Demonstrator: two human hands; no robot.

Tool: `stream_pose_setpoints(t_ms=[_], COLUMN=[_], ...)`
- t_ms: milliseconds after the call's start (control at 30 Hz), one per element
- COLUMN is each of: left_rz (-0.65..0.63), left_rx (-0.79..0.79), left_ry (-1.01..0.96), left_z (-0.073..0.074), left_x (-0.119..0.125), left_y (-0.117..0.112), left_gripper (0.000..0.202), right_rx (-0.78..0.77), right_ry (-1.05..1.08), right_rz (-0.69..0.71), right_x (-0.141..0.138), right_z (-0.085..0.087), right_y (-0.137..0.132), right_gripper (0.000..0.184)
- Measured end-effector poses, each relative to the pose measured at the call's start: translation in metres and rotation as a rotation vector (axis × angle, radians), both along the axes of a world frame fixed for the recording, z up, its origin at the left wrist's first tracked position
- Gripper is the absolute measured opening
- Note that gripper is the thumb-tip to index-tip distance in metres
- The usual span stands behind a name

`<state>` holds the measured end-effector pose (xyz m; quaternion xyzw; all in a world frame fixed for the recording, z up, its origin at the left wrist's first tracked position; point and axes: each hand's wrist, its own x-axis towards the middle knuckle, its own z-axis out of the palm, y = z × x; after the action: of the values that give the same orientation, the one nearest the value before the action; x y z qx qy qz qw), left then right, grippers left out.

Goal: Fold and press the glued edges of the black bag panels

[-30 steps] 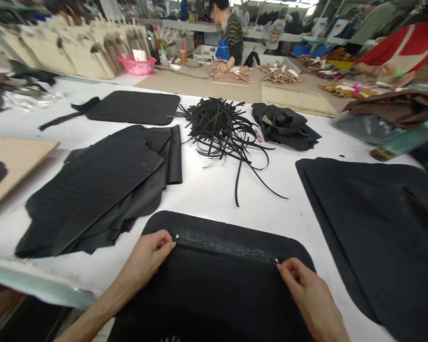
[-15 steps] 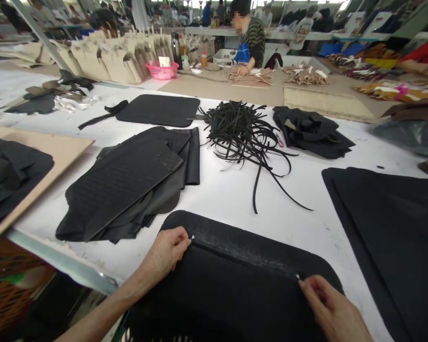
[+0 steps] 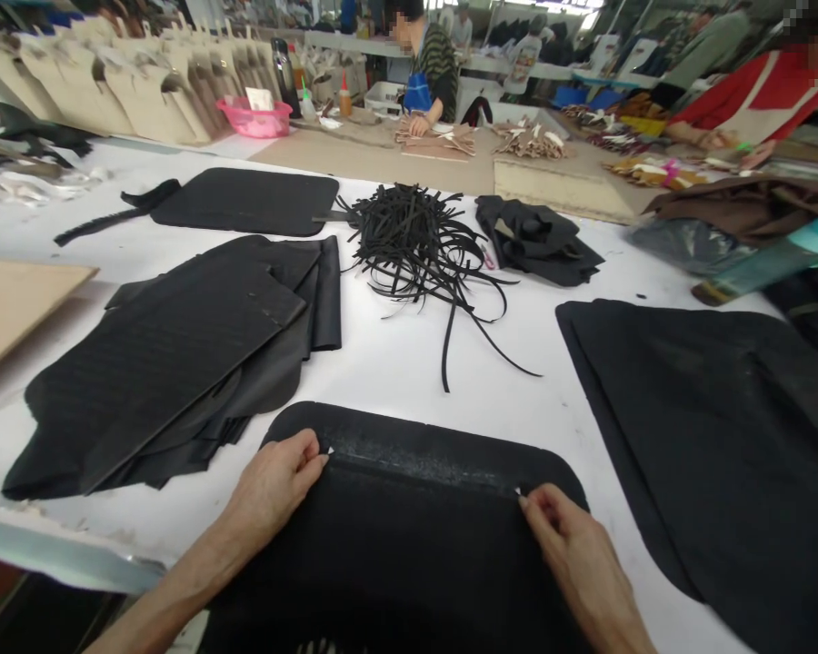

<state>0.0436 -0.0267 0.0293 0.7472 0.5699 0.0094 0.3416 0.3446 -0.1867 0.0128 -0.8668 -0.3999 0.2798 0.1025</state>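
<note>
Black panel, 2 hands pinching, 2 white triangles

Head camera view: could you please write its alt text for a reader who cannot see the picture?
A person's left hand and right hand touch a black round-cornered sheet, each beside a small white mark near an end of a shiny band. Beyond it, a tangle of black strips and other black pieces lie on a white table.
</note>
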Motion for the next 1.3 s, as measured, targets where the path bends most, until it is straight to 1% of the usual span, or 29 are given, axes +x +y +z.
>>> stream_pose_setpoints(t_ms=[67,167,200,267,333,367,400,433,467,500,533,567,633,733,867,933,1033,1100,1167,1300], left_rz=[-0.051,-0.048,-0.048,-0.068,-0.116,-0.169,-0.246,-0.345,-0.457,-0.567,-0.654,-0.711,-0.767,-0.794,-0.799,-0.800,-0.812,-0.835,-0.841,-0.756], left_rx=[0.102,0.152,0.168,0.245,0.421,0.536,0.648,0.743,0.805,0.834,0.836,0.818,0.761,0.703,0.685,0.660,0.632,0.625,0.633,0.693], left_ry=[0.126,0.236,0.235,0.140,-0.010,-0.075,-0.120,-0.140,-0.137,-0.116,-0.076,-0.018,0.105,0.212,0.255,0.258,0.211,0.163,0.137,0.162], left_z=[0.001,-0.002,-0.003,-0.007,-0.011,-0.013,-0.014,-0.016,-0.017,-0.017,-0.018,-0.019,-0.022,-0.024,-0.021,-0.018,-0.016,-0.018,-0.021,-0.023], left_x=[0.000,0.000,-0.001,-0.002,-0.003,-0.002,0.000,0.004,0.009,0.016,0.023,0.030,0.043,0.054,0.061,0.062,0.054,0.041,0.024,-0.008], left_y=[-0.002,-0.007,-0.010,-0.014,-0.019,-0.022,-0.026,-0.030,-0.035,-0.040,-0.045,-0.049,-0.055,-0.058,-0.057,-0.057,-0.055,-0.053,-0.051,-0.045], left_gripper=[0.018,0.012,0.012,0.016,0.019,0.021,0.023,0.028,0.033,0.040,0.045,0.049,0.052,0.054,0.055,0.054,0.052,0.052,0.054,0.055], right_rx=[0.027,0.095,0.119,0.178,0.284,0.346,0.405,0.458,0.503,0.535,0.557,0.570,0.559,0.504,0.437,0.427,0.492,0.548,0.567,0.591], right_ry=[-0.021,-0.057,-0.071,-0.100,-0.182,-0.244,-0.313,-0.380,-0.436,-0.473,-0.502,-0.526,-0.564,-0.600,-0.632,-0.631,-0.627,-0.654,-0.707,-0.810], right_rz=[-0.031,-0.081,-0.092,-0.104,-0.094,-0.057,0.015,0.119,0.242,0.365,0.462,0.528,0.587,0.634,0.689,0.705,0.694,0.701,0.753,0.818], right_x=[-0.003,-0.005,-0.005,-0.006,-0.010,-0.015,-0.021,-0.029,-0.039,-0.049,-0.059,-0.068,-0.080,-0.085,-0.084,-0.083,-0.075,-0.063,-0.047,-0.018], right_z=[-0.001,-0.003,-0.004,-0.003,0.000,0.000,0.000,-0.001,-0.002,-0.005,-0.008,-0.011,-0.016,-0.018,-0.013,-0.012,-0.014,-0.017,-0.021,-0.023], right_y=[0.000,-0.002,-0.002,-0.005,-0.007,-0.008,-0.008,-0.008,-0.007,-0.005,-0.003,-0.001,0.003,0.009,0.013,0.013,0.008,0.001,-0.006,-0.018], right_gripper=[0.032,0.028,0.027,0.024,0.020,0.019,0.019,0.022,0.027,0.033,0.038,0.041,0.043,0.044,0.049,0.050,0.050,0.052,0.055,0.052])
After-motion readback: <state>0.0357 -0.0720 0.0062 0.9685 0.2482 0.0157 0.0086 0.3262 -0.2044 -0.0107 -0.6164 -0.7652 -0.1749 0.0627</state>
